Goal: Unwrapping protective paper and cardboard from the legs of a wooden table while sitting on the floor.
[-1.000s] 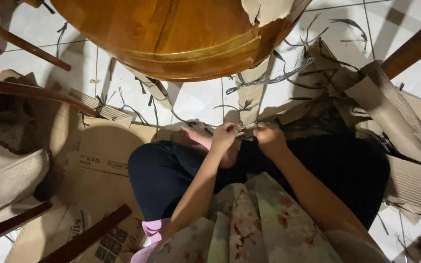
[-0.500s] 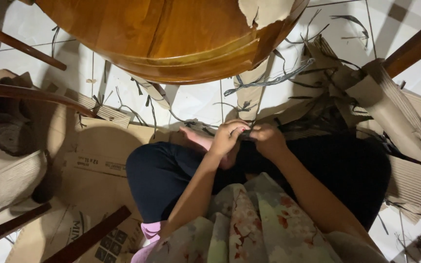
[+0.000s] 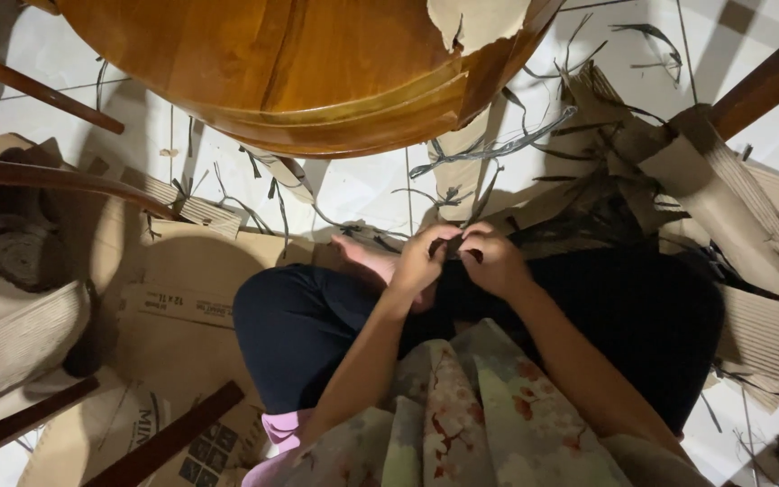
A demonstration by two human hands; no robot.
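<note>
Strip (image 3: 455, 250): a thin, dark, narrow piece is seen pinched between the two hands, just above the lap of a person seated on the floor. Only a short part of it is visible between the fingertips; its full length and its material cannot be told, as the spot is shaded. It is held close to the floor, just beside a bare foot (image 3: 367, 260) and below the edge of the round wooden table (image 3: 299, 72).

The left hand (image 3: 421, 261) is closed on the strip, fingers curled and bunched at the tip. The right hand (image 3: 493, 261) is likewise clenched on it, thumb and fingers pressed together. The two hands are touching at the fingertips.

Similar thin dark strips (image 3: 489, 149) are noted scattered over the white tiled floor (image 3: 362, 185) ahead of the hands, some curled, some straight. Torn cardboard (image 3: 723, 198) is piled to the right, with corrugated faces showing. A flattened carton (image 3: 182, 307) lies to the left, under the dark trousers (image 3: 299, 334). A floral garment (image 3: 462, 415) covers the lap nearest the camera. Dark wooden chair legs (image 3: 38, 90) cross the left side of the view, and one more is seen at the upper right.
</note>
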